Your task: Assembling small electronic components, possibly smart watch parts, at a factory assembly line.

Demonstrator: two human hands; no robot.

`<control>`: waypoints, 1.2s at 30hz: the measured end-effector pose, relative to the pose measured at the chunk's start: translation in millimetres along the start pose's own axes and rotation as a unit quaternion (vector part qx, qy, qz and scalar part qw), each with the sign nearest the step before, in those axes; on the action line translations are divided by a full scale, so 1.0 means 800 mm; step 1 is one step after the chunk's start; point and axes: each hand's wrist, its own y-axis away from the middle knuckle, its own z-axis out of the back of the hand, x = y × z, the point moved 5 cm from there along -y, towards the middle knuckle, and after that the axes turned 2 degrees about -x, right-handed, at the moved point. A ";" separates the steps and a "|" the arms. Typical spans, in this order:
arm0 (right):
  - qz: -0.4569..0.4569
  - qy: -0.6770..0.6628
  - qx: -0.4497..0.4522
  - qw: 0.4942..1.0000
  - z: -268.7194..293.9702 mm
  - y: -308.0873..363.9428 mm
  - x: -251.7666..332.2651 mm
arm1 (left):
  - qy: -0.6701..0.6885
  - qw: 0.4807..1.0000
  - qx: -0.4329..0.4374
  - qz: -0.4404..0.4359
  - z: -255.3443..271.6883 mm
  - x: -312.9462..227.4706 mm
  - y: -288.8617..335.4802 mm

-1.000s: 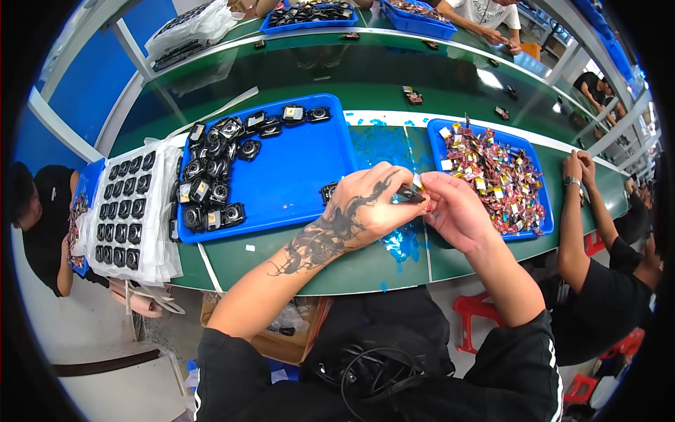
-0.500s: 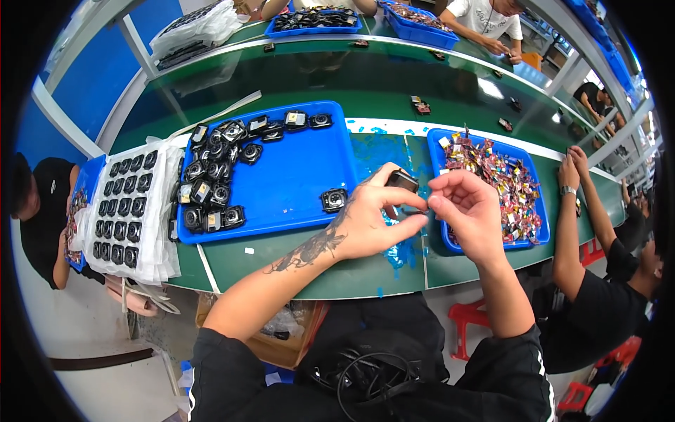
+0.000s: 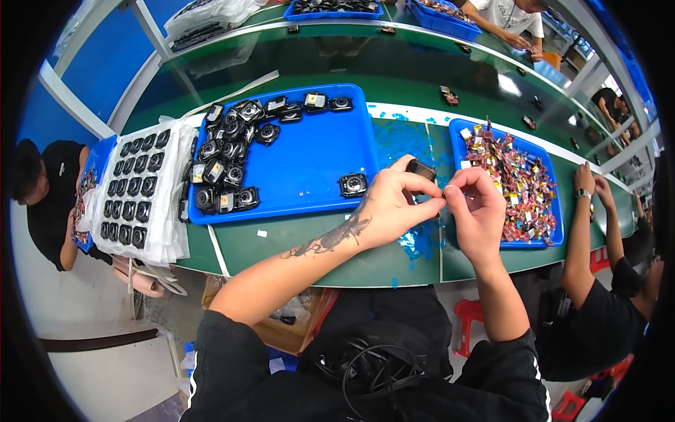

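Observation:
My left hand (image 3: pixel 392 206) holds a small black module (image 3: pixel 420 169) between thumb and fingers, raised above the green table's front edge. My right hand (image 3: pixel 479 211) meets it fingertip to fingertip, pinching something too small to make out. To the left lies a blue tray (image 3: pixel 316 158) with several black modules, one (image 3: pixel 353 184) lying apart near its right edge. To the right a second blue tray (image 3: pixel 541 243) is heaped with small red and gold parts (image 3: pixel 517 186).
A stack of white blister trays (image 3: pixel 140 193) full of black modules sits at the far left. Other people sit at my left (image 3: pixel 53 197) and right (image 3: pixel 598 281). Blue tape scraps (image 3: pixel 422 246) spot the green table (image 3: pixel 394 70). More blue trays line the far side.
My hands have drifted slightly right and closer together; the black module stays in my left hand while my right fingers work at its edge.

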 end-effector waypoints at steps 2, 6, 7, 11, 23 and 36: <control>-0.060 -0.068 0.010 0.996 -0.001 0.000 -0.004 | -0.010 1.000 -0.001 0.005 0.002 0.002 -0.001; -0.088 -0.075 0.056 0.992 0.004 -0.005 -0.003 | -0.029 1.000 -0.002 -0.012 0.004 -0.001 0.000; -0.088 -0.075 0.056 0.992 0.004 -0.005 -0.005 | -0.028 1.000 -0.002 -0.011 0.004 0.000 0.000; -0.064 -0.018 0.039 0.997 0.004 -0.003 -0.008 | -0.019 1.000 -0.002 -0.004 0.001 0.001 0.000; 0.046 0.235 -0.002 0.971 0.004 0.010 0.019 | 0.076 0.995 -0.028 0.058 0.008 0.004 -0.004; -0.018 -0.060 -0.041 0.997 0.029 0.010 0.004 | 0.069 0.997 0.022 0.035 0.002 0.000 -0.005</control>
